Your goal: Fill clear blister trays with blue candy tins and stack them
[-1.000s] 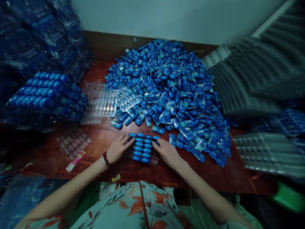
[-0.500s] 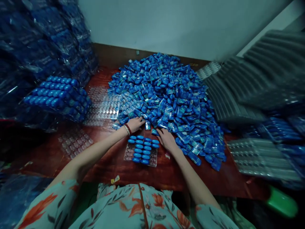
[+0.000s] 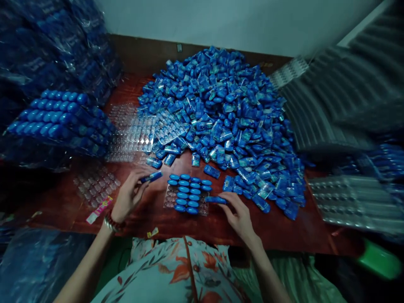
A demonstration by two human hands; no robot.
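Observation:
My left hand, with a beaded bracelet at the wrist, pinches a small blue oval case left of the tray. Between the thumb and fingers of my right hand is another blue oval case, held at the right edge of the tray. The clear moulded tray lies on the table in front of me. Blue cases fill its two middle columns and its back row; pockets along both sides show bare. Beyond it rises a large heap of the same blue cases, many with printed labels.
Clear trays lie left of the heap, another nearer. A stack of filled trays stands left before wrapped packs. Stacked empty trays lean at right. A pink-and-white strip lies near my left wrist.
Both hands have drawn back from the heap's front edge, each now with a blue case. My left hand moved left and nearer; my right came nearer, beside the tray. A pink-and-white strip now shows.

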